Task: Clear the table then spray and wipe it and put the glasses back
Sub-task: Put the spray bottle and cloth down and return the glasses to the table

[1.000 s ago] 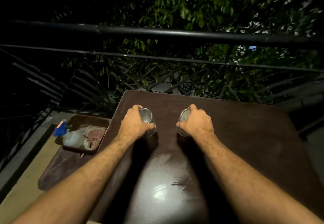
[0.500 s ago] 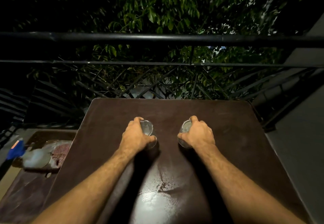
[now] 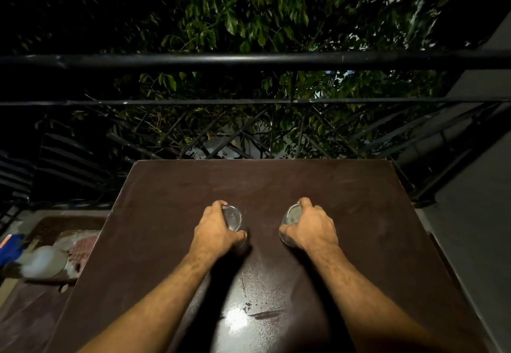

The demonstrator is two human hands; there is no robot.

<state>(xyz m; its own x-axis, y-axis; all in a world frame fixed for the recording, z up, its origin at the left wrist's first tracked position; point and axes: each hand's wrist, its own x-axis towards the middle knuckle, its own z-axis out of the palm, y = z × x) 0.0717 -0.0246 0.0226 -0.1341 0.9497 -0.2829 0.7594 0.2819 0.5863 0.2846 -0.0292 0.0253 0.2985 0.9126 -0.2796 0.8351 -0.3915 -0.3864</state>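
Note:
Two clear drinking glasses stand near the middle of the dark brown table (image 3: 276,181). My left hand (image 3: 214,231) is wrapped around the left glass (image 3: 232,218), and my right hand (image 3: 312,229) is wrapped around the right glass (image 3: 293,215). Both glasses are upright and their bases seem to rest on the tabletop. The near part of the table shines wet under the light. Fingers hide most of each glass.
A black metal railing (image 3: 249,60) runs just behind the table's far edge, with leafy branches beyond. Low on the left a lower brown surface (image 3: 30,316) carries a tray (image 3: 66,222) holding a spray bottle (image 3: 41,262) with a blue head and a reddish cloth (image 3: 81,246). A grey wall (image 3: 475,214) stands at the right.
The view has swung to the right, so the table sits centred and the tray has slid toward the left edge. Both hands keep their grip on the glasses at about the same spot.

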